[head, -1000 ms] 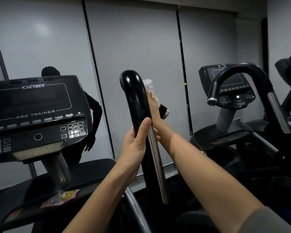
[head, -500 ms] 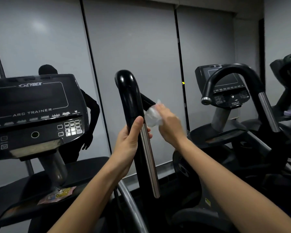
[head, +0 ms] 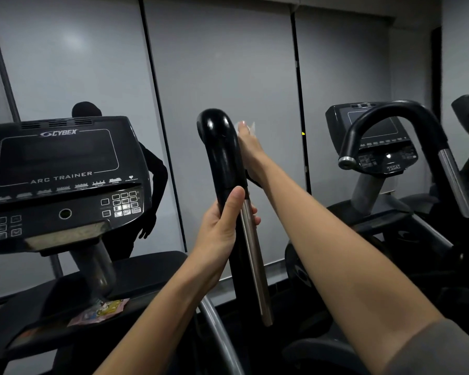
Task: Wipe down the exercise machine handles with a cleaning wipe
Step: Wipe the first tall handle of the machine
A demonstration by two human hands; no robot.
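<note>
A black curved handle [head: 220,152] of the arc trainer stands upright in the middle, with a chrome tube [head: 253,255] running down below its grip. My left hand [head: 222,231] is wrapped around the handle where black grip meets chrome. My right hand [head: 251,150] reaches up behind the handle's right side, near its bend. It presses a pale, thin cleaning wipe [head: 248,125] against the handle; only a corner of the wipe shows past the fingers.
The Cybex console [head: 57,169] fills the left. A colourful packet [head: 98,313] lies on the machine's shelf below it. A second machine with its own black curved handle [head: 390,123] and console [head: 377,139] stands at the right. Grey blinds [head: 222,63] cover the wall ahead.
My right hand has moved with the wipe from the lower part of the grip up to the bend near the top. My left hand keeps its hold.
</note>
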